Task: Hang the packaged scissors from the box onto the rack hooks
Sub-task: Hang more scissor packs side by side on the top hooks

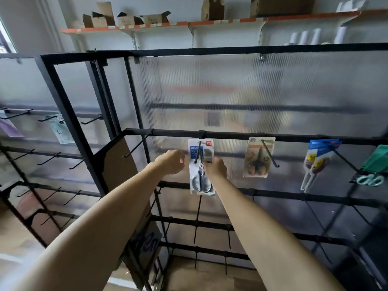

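A blue-and-white pack of scissors (199, 169) hangs on a black hook (198, 151) of the rack's upper bar (231, 135). My right hand (214, 168) pinches the pack's right edge near its middle. My left hand (172, 161) hovers just left of the pack with curled fingers and holds nothing that I can see. Further right, an orange-handled scissors pack (258, 157) hangs on another hook, and blue packs (317, 162) hang beyond it. The box is out of view.
An empty hook (136, 147) juts out left of my hands. Lower bars carry several empty hooks (197, 219). A green pack (375, 164) hangs at the far right. A cardboard sheet (119, 164) leans against the frame. A second rack (52, 156) stands to the left.
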The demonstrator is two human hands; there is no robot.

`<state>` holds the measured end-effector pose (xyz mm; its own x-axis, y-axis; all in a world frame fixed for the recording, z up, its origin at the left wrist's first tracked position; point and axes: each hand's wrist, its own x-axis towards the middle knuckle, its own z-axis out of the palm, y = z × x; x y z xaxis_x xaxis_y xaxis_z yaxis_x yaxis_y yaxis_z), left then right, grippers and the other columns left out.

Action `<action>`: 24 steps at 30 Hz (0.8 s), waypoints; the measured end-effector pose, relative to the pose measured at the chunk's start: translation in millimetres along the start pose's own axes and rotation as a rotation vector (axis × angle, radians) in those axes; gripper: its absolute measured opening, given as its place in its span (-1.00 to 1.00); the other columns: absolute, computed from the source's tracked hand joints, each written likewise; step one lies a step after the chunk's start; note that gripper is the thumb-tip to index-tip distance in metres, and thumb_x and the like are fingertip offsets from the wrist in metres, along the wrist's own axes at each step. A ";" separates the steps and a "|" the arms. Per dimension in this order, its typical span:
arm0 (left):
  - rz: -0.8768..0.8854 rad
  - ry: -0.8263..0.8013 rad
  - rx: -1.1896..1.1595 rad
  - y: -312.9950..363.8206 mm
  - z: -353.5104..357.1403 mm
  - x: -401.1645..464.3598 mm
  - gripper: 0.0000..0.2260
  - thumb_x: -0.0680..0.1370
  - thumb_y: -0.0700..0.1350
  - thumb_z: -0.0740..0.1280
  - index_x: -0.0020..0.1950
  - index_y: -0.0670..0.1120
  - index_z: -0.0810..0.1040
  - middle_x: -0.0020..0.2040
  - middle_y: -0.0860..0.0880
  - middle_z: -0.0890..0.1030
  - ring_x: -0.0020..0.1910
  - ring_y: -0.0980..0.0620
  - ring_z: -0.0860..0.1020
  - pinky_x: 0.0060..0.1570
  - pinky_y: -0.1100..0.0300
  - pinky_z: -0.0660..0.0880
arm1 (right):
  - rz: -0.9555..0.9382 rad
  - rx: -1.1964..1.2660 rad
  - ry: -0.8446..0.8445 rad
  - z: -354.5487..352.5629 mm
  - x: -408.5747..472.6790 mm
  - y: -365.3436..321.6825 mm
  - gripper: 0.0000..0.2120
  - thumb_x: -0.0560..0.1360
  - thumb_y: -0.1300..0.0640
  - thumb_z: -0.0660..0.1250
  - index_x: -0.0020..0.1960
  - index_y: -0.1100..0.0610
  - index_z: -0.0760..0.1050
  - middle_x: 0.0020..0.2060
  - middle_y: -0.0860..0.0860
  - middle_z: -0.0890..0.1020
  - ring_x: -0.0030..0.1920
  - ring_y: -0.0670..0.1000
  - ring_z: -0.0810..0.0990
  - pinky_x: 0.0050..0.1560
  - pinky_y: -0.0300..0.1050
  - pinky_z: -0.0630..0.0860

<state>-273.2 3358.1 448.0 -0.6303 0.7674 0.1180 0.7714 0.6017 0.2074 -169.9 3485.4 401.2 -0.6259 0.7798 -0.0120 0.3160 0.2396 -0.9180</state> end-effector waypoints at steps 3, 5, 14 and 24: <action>-0.034 -0.006 -0.013 1.4 1.0 17.7 -0.68 0.59 -0.21 0.24 0.34 -0.06 0.51 0.32 -0.08 0.53 0.17 -0.04 0.56 0.08 0.16 0.55 | 0.000 0.037 -0.027 2.5 21.9 -1.7 -0.87 0.59 0.14 0.26 0.08 0.15 0.51 -0.13 0.05 0.59 -0.27 -0.03 0.52 -0.40 -0.21 0.32; -0.045 -0.017 0.010 2.2 2.2 25.4 -0.68 0.60 -0.21 0.22 0.34 -0.06 0.52 0.30 -0.10 0.54 0.16 -0.05 0.57 0.07 0.15 0.56 | -0.017 0.049 -0.036 2.8 33.2 -0.7 -0.86 0.60 0.13 0.25 0.10 0.15 0.51 -0.11 0.04 0.60 -0.29 -0.08 0.51 -0.41 -0.23 0.32; -0.095 -0.089 0.051 -0.3 17.2 17.7 -0.78 0.57 -0.15 0.28 0.18 -0.06 0.59 0.15 -0.08 0.60 -0.01 -0.02 0.55 -0.02 0.14 0.52 | 0.009 -0.123 -0.182 -12.0 35.1 31.8 -0.83 0.61 0.02 0.23 0.02 0.12 0.49 -0.13 0.09 0.57 -0.19 0.02 0.51 -0.22 -0.14 0.39; 0.000 -0.244 0.023 39.1 74.8 -40.9 -0.80 0.56 -0.12 0.26 0.13 -0.01 0.59 -0.03 -0.04 0.57 -0.14 -0.03 0.53 -0.07 0.08 0.56 | 0.148 -0.383 -0.220 -41.0 -44.3 111.2 -0.84 0.54 0.19 0.22 -0.22 0.11 0.41 -0.27 0.07 0.50 -0.27 0.06 0.49 -0.35 -0.17 0.28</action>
<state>-210.6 3366.8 378.6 -0.5929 0.7962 -0.1205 0.7746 0.6048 0.1852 -77.8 3501.2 315.9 -0.6778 0.6902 -0.2535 0.6279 0.3639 -0.6879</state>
